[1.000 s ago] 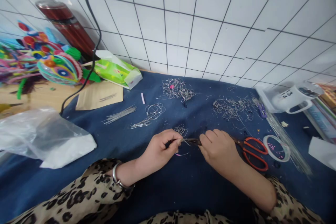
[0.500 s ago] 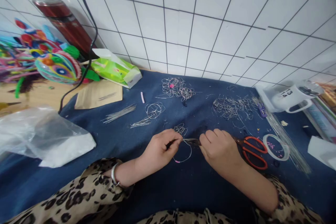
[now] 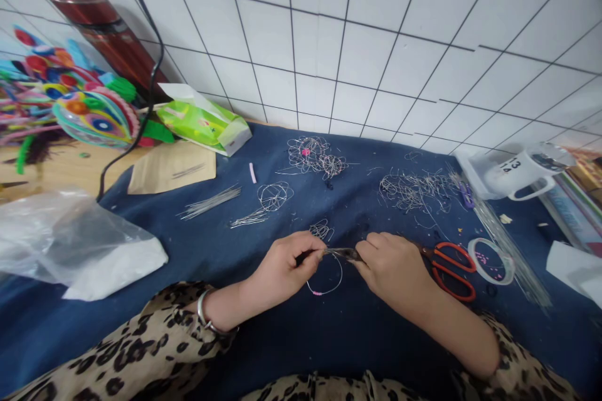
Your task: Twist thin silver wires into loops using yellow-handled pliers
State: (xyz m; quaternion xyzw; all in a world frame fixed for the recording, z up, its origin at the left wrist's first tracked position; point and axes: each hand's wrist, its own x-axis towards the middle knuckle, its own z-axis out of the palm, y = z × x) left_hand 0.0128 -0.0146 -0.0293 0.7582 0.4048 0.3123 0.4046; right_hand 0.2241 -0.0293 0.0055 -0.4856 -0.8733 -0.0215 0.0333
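Just left of the frame's centre, my left hand [image 3: 294,263] pinches a thin wire loop [image 3: 341,276] between thumb and fingers. Several small pink beads [image 3: 317,293] sit at the bottom of this loop. My right hand [image 3: 392,266] is closed around dark metal pliers [image 3: 345,253], whose jaws point left and meet the wire close to my left fingertips. The handles are hidden in my palm. Beyond my left fingers lies a small wire coil [image 3: 322,229]. Orange-handled scissors [image 3: 454,269] rest right of my right hand, their blades partly hidden behind it.
Tangled wire [image 3: 414,191] and a bead-threaded wire bundle [image 3: 310,153] lie farther back. At right are a clear ring-shaped dish [image 3: 491,261] with pink beads, long straight wires [image 3: 522,263] and a white mug [image 3: 529,172]. A plastic bag [image 3: 79,244] lies left, below a red thermos [image 3: 110,37].
The view has shifted slightly, moving the surroundings a little left. Both hands keep their hold, and the beaded loop hangs almost as before.
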